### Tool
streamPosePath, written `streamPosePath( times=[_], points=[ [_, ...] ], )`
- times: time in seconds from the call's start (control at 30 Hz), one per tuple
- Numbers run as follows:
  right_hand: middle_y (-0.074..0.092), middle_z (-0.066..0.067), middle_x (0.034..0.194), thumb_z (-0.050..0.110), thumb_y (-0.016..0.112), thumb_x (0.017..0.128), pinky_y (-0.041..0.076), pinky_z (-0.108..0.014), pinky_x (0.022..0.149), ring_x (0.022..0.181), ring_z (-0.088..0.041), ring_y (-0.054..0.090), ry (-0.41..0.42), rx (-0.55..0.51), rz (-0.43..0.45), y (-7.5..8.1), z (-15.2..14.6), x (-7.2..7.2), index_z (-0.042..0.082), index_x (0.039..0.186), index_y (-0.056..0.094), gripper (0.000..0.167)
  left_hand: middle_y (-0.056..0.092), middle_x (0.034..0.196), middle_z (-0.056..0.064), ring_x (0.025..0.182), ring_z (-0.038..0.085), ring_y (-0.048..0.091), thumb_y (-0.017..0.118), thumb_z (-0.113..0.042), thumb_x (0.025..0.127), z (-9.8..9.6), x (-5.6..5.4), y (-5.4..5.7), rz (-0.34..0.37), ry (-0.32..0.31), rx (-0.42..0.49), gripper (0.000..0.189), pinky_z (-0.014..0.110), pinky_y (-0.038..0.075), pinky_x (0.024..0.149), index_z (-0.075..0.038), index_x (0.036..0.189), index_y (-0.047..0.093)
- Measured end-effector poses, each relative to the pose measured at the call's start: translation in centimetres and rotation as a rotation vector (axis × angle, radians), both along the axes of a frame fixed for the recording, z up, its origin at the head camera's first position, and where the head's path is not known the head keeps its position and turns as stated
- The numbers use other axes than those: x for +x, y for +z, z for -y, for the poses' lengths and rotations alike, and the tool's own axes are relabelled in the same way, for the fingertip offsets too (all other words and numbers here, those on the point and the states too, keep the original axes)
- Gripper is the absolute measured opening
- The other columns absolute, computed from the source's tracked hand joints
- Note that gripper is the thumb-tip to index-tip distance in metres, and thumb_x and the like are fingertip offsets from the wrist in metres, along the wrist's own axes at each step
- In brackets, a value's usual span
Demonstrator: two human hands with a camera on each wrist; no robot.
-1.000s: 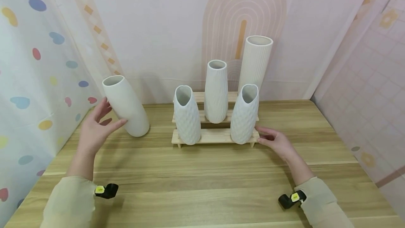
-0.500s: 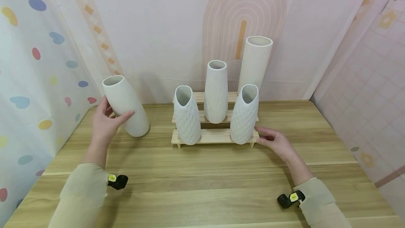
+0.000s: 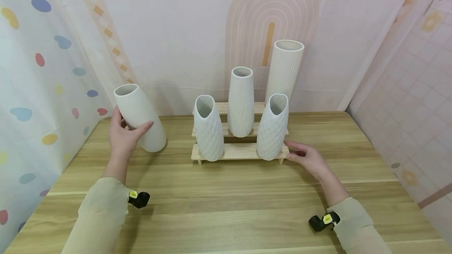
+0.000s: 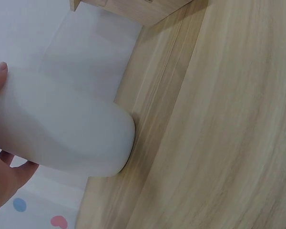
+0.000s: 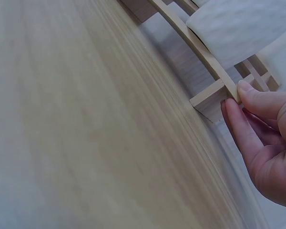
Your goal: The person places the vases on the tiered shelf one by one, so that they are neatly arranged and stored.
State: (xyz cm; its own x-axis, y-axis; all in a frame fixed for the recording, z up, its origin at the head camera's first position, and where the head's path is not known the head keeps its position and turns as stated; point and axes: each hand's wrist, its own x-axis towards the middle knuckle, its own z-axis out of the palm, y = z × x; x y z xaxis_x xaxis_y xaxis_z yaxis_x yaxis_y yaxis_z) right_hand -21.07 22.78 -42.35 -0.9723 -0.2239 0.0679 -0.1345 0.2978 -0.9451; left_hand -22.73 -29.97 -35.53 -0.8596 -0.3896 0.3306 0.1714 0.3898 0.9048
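At the left of the table a smooth white vase (image 3: 139, 107) stands upright. My left hand (image 3: 121, 140) grips its side, thumb across the front and fingers round the far left. In the left wrist view the vase's base meets the wood. My right hand (image 3: 310, 160) pinches the right end of the lowest shelf of a stepped wooden stand (image 3: 241, 151); the right wrist view shows the thumb (image 5: 260, 98) on top and a finger below. Two dimpled vases, one left (image 3: 210, 140) and one right (image 3: 271, 140), stand on that shelf.
Behind them, a textured vase (image 3: 241, 105) occupies the middle step, and a tall ribbed vase (image 3: 285, 69) rises at the back right. A patterned curtain (image 3: 183, 42) closes off the table's far edge, with more cloth along both sides.
My left hand has moved right and closed round the smooth vase, its thumb sliding further across the front. The right hand keeps its pinch on the stand, and the vases have not moved.
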Motion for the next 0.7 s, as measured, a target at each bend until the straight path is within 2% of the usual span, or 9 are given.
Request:
streamPosePath(
  times=[0.3, 0.43, 0.57, 0.7],
  points=[
    [0.05, -0.027, 0.14, 0.005, 0.07, 0.093, 0.049, -0.018, 0.083, 0.102, -0.01, 0.058, 0.005, 0.014, -0.009, 0.0, -0.1, -0.1, -0.008, 0.137, 0.053, 0.05, 0.053, 0.131, -0.004, 0.114, 0.015, 0.05, 0.088, -0.023, 0.074, -0.8, 0.0, 0.0, -0.018, 0.076, -0.043, 0.079, 0.044, 0.046, 0.094, -0.03, 0.142, 0.048],
    [0.05, -0.025, 0.141, 0.007, 0.07, 0.092, 0.049, -0.018, 0.083, 0.102, -0.01, 0.058, -0.008, 0.032, 0.005, 0.0, -0.2, -0.1, -0.006, 0.138, 0.054, 0.05, 0.055, 0.131, -0.006, 0.112, 0.015, 0.051, 0.088, -0.021, 0.073, -1.4, 0.0, 0.3, -0.049, 0.069, -0.051, 0.08, 0.043, 0.047, 0.093, -0.029, 0.142, 0.049],
    [0.049, -0.026, 0.142, 0.007, 0.07, 0.092, 0.05, -0.019, 0.083, 0.103, -0.012, 0.059, -0.005, 0.033, 0.005, 0.0, -0.2, -0.1, -0.006, 0.138, 0.054, 0.05, 0.054, 0.134, -0.006, 0.114, 0.015, 0.052, 0.087, -0.016, 0.073, -2.0, 0.0, 1.6, -0.096, 0.03, -0.028, 0.082, 0.041, 0.047, 0.095, -0.031, 0.144, 0.048],
    [0.049, -0.027, 0.141, 0.008, 0.07, 0.093, 0.05, -0.019, 0.083, 0.103, -0.012, 0.059, 0.003, 0.03, 0.003, 0.1, -0.2, -0.1, -0.006, 0.138, 0.053, 0.05, 0.054, 0.137, -0.002, 0.117, 0.017, 0.052, 0.086, -0.012, 0.074, -2.8, 0.2, 4.1, -0.158, -0.043, 0.017, 0.083, 0.041, 0.048, 0.096, -0.03, 0.145, 0.047]
  ],
)
